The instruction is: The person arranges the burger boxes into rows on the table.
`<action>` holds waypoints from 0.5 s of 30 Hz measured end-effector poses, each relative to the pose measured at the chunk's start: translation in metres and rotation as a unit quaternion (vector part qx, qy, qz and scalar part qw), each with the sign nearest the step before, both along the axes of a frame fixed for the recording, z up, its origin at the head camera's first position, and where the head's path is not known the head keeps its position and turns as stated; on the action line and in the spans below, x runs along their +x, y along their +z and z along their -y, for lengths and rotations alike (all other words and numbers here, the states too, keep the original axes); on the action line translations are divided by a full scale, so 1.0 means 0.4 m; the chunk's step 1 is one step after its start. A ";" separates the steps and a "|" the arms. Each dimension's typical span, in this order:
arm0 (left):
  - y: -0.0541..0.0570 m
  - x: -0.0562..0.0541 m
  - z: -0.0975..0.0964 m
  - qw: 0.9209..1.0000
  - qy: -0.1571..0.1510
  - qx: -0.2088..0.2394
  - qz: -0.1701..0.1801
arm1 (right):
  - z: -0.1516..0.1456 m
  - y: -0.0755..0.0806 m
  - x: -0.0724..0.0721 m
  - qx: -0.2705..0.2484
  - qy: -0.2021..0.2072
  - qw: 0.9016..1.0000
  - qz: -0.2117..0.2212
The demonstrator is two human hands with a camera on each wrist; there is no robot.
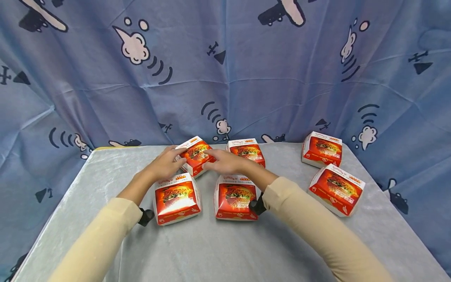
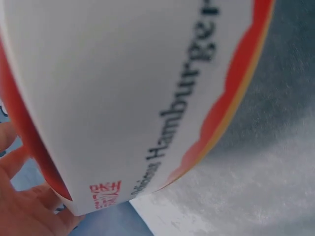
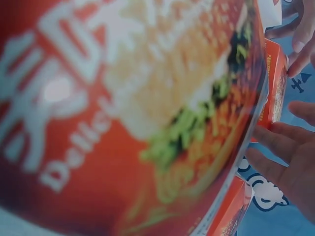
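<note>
A red and white hamburger box (image 1: 195, 156) sits at the back left of the table, turned at an angle, with a hand on either side of it. My left hand (image 1: 167, 162) is at its left side, fingers reaching over the edge. From the right, my right hand (image 1: 225, 161) comes to the same box, fingertips on its right part. The right wrist view shows the fingers of the right hand (image 3: 290, 152) extended towards that box (image 3: 273, 83). A front left hamburger box (image 1: 176, 199) lies under my left wrist, a front middle one (image 1: 236, 197) under the right wrist.
Behind my right hand stands another hamburger box (image 1: 248, 150). Two more, a rear one (image 1: 322, 149) and a nearer one (image 1: 337, 190), stand at the right side of the grey cloth-covered table (image 1: 197, 254). A blue patterned curtain (image 1: 190, 98) hangs right behind the table's back edge.
</note>
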State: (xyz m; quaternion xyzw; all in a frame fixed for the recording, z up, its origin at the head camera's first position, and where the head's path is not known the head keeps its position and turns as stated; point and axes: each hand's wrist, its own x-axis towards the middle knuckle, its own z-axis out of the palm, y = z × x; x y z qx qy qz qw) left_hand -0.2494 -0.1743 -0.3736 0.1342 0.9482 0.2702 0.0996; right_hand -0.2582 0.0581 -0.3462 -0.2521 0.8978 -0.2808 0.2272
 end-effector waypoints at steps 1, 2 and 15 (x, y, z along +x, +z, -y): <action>0.000 0.000 0.001 1.000 -0.002 -0.002 -0.009 | -0.001 0.000 -0.001 0.000 0.000 1.000 0.001; 0.001 0.001 0.003 1.000 -0.002 -0.003 -0.016 | -0.001 0.000 -0.002 0.002 0.001 1.000 0.000; 0.011 0.008 -0.007 1.000 -0.021 -0.005 -0.009 | 0.003 0.004 -0.004 -0.020 0.006 0.999 -0.037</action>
